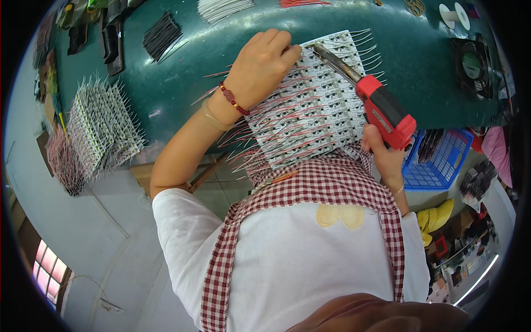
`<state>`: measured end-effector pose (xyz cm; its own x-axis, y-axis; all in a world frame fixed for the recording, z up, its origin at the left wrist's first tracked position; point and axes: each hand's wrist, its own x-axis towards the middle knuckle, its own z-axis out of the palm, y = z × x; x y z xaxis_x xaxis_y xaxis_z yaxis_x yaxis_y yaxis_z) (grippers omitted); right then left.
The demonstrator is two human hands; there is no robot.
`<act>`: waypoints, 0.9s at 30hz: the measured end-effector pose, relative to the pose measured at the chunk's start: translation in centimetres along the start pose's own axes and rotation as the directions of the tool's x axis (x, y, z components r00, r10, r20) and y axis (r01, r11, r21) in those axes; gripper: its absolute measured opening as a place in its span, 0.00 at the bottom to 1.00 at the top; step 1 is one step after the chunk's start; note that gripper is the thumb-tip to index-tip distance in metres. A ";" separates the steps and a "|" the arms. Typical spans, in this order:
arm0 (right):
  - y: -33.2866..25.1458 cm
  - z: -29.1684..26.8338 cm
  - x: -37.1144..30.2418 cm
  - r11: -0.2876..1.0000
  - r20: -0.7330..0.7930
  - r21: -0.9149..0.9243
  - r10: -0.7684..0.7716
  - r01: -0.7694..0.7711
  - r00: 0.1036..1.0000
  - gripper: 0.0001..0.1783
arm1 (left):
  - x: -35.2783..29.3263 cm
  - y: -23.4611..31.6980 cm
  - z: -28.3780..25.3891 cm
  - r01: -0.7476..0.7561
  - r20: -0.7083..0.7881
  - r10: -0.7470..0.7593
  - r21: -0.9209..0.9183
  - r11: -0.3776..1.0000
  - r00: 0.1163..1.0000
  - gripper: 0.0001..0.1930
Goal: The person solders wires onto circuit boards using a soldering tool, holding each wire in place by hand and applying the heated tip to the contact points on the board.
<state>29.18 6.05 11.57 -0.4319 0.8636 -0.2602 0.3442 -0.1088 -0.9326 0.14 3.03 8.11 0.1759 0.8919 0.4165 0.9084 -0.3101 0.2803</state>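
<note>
Under left hand [260,69]: circuit-board panel [310,105], pressed flat | right hand [381,155]: gripping red soldering gun [381,108]

I see the left hand [263,63] pressing the white circuit-board panel [310,105]; the right hand [381,152] grips a red soldering gun [381,108].

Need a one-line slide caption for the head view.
Left hand steadies wired white boards; right hand aims red soldering gun.

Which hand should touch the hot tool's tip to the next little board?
Probably the right hand: it already holds the red soldering gun, whose tip lies over the white boards. The left hand presses flat on them, keeping them steady.
</note>
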 end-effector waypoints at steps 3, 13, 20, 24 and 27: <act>0.4 0.0 0.2 0.997 0.071 -0.074 -0.031 0.036 0.997 0.13 | -0.2 0.0 0.2 0.007 -0.008 -0.007 -0.010 1.000 1.000 0.12; 0.6 0.0 -0.1 0.991 0.049 -0.125 -0.044 0.050 0.998 0.11 | 0.0 0.2 0.2 0.001 -0.011 -0.001 -0.012 1.000 1.000 0.11; 0.8 -0.7 -0.5 0.986 0.009 -0.100 -0.133 0.133 0.991 0.14 | 0.1 0.6 0.0 -0.005 0.002 0.005 0.014 1.000 1.000 0.10; 0.8 -0.8 -0.8 0.996 0.025 0.006 -0.094 0.094 0.995 0.11 | 0.2 0.6 -0.1 -0.008 0.009 0.008 0.018 1.000 1.000 0.10; -0.5 -0.4 -1.1 0.988 0.048 0.156 0.006 -0.013 0.999 0.08 | 0.2 0.8 0.0 -0.007 -0.087 0.008 0.008 1.000 0.996 0.12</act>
<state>29.81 5.32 12.39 -0.4697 0.8382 -0.2771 0.2156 -0.1955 -0.9567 0.94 2.94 8.42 0.1494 0.8573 0.4926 0.9100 -0.3140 0.2706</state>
